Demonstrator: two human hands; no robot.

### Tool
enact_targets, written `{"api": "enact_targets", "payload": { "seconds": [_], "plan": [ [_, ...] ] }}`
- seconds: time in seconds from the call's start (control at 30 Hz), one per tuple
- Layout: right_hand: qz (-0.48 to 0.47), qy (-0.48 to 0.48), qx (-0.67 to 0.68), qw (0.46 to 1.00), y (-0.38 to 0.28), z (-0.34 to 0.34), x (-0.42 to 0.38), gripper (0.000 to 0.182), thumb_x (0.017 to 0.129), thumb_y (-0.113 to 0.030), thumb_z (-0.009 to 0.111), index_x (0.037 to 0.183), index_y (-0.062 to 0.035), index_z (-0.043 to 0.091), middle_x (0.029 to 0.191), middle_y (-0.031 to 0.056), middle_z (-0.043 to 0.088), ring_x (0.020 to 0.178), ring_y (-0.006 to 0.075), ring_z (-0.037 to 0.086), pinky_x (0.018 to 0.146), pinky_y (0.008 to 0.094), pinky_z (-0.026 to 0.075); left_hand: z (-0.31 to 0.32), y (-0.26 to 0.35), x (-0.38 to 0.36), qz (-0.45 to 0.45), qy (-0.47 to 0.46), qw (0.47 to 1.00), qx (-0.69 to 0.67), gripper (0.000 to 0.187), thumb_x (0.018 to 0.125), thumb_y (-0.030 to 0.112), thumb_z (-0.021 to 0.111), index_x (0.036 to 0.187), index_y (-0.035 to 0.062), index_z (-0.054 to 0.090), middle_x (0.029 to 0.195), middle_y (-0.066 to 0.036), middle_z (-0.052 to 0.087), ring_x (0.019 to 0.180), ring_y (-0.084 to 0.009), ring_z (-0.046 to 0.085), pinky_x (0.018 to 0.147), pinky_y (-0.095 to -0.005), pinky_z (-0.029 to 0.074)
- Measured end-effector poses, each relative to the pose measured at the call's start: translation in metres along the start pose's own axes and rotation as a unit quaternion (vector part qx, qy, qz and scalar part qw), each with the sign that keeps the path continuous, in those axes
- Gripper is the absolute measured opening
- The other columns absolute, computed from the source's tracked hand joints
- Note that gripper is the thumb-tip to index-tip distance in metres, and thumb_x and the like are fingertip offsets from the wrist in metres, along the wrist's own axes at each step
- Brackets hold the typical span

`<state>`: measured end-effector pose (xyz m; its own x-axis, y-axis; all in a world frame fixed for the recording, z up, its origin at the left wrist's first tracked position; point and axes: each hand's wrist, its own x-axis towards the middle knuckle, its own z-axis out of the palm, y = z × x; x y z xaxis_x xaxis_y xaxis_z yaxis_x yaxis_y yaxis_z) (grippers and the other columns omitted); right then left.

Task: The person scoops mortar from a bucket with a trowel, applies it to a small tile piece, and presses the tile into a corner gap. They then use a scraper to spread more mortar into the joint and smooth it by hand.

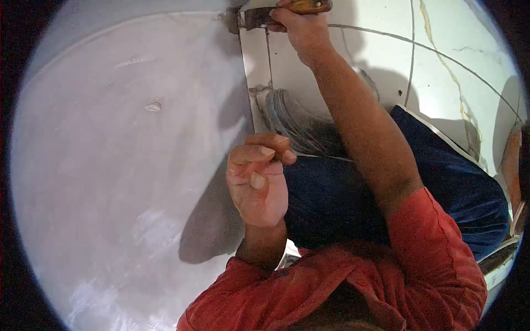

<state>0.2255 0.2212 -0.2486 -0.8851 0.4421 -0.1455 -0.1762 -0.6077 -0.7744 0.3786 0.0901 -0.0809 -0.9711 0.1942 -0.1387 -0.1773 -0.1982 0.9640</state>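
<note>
My right hand [303, 30] grips a scraper with a yellow-brown handle [309, 6] and a dark, flat blade [257, 19]. The blade's tip sits where the pale wall [127, 149] meets the narrow tile strip [255, 60] along the floor edge. A greyish patch shows right at that tip. Lower down, my left hand [259, 182] hovers before my leg with its palm turned up. Its fingers are loosely curled, the thumb stands apart from them, and nothing shows in the palm.
White marbled floor tiles [381, 60] with dark joints spread across the upper right. A grey shoe [298, 121] and a dark blue trouser leg [337, 193] are close to the wall's foot. The wall carries a small chip mark [153, 106] and whitish patches.
</note>
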Motion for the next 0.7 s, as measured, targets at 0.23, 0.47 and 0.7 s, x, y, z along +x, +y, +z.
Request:
{"api": "enact_targets", "payload": {
  "seconds": [0.23, 0.47, 0.7],
  "plan": [
    [0.01, -0.002, 0.047, 0.999, 0.003, 0.005, 0.001, 0.014, 0.081, -0.003, 0.062, 0.09, -0.0003, 0.052, 0.076, 0.0086, 0.059, 0.07, 0.0177, 0.061, 0.064, 0.0321, 0.052, 0.001, 0.001, 0.001, 0.003, -0.003, 1.0, 0.002, 0.035, 0.087, 0.032, 0.073, 0.105, 0.0041, 0.062, 0.109, -0.02, 0.063, 0.088, -0.0243, 0.062, 0.079, -0.0363, 0.05],
    [0.015, 0.01, 0.035, 0.999, -0.005, -0.005, 0.002, 0.016, 0.081, -0.004, 0.062, 0.092, -0.0005, 0.052, 0.08, 0.0097, 0.06, 0.071, 0.0184, 0.06, 0.067, 0.0326, 0.051, -0.001, 0.001, 0.003, 0.006, -0.016, 1.0, 0.001, 0.035, 0.087, 0.031, 0.073, 0.106, 0.0038, 0.062, 0.109, -0.02, 0.063, 0.088, -0.0247, 0.061, 0.08, -0.0362, 0.049],
    [-0.003, 0.067, -0.204, 0.977, -0.012, -0.023, 0.004, 0.018, 0.077, -0.005, 0.063, 0.091, -0.0012, 0.052, 0.078, 0.0081, 0.057, 0.068, 0.017, 0.057, 0.064, 0.0334, 0.049, 0.0, 0.001, 0.002, 0.004, -0.014, 1.0, -0.013, 0.035, 0.088, 0.031, 0.072, 0.107, 0.0038, 0.061, 0.109, -0.02, 0.062, 0.09, -0.0246, 0.061, 0.08, -0.0366, 0.049]
  ]
}}
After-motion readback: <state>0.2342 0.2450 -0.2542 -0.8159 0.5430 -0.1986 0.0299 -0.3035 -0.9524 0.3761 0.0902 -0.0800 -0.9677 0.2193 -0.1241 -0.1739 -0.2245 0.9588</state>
